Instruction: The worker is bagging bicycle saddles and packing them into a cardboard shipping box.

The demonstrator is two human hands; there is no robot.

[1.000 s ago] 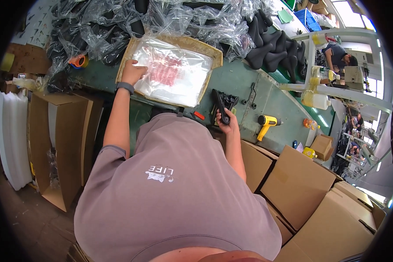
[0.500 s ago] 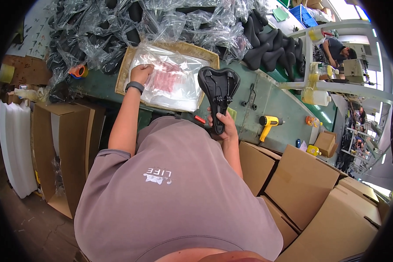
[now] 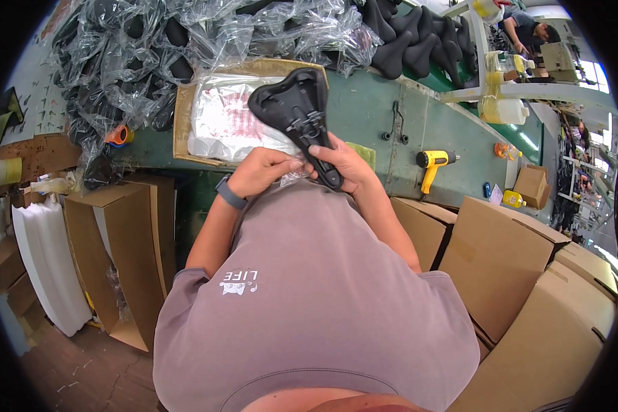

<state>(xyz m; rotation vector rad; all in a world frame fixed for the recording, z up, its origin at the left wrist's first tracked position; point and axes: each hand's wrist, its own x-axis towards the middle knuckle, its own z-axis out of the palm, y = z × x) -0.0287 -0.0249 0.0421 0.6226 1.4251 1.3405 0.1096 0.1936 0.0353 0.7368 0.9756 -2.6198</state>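
A black bicycle saddle (image 3: 293, 110) is held underside up over the green bench, its narrow nose toward me. My right hand (image 3: 342, 163) grips that nose. My left hand (image 3: 262, 172), with a dark watch on the wrist, pinches the edge of a clear plastic bag (image 3: 290, 169) right beside the saddle's nose. Behind the saddle lies a shallow brown cardboard tray (image 3: 180, 123) holding a stack of clear bags with red print (image 3: 226, 123).
Heaps of bagged black saddles (image 3: 151, 48) and bare black saddles (image 3: 405, 41) fill the bench's far side. A yellow heat gun (image 3: 431, 165), a black hook tool (image 3: 391, 123) and an orange tape roll (image 3: 119, 134) lie on the bench. Cardboard boxes (image 3: 508, 247) stand left and right below.
My right hand has brought the saddle up and closer to my body. My left hand has left the bag stack in the tray and come to the saddle's nose with a clear bag.
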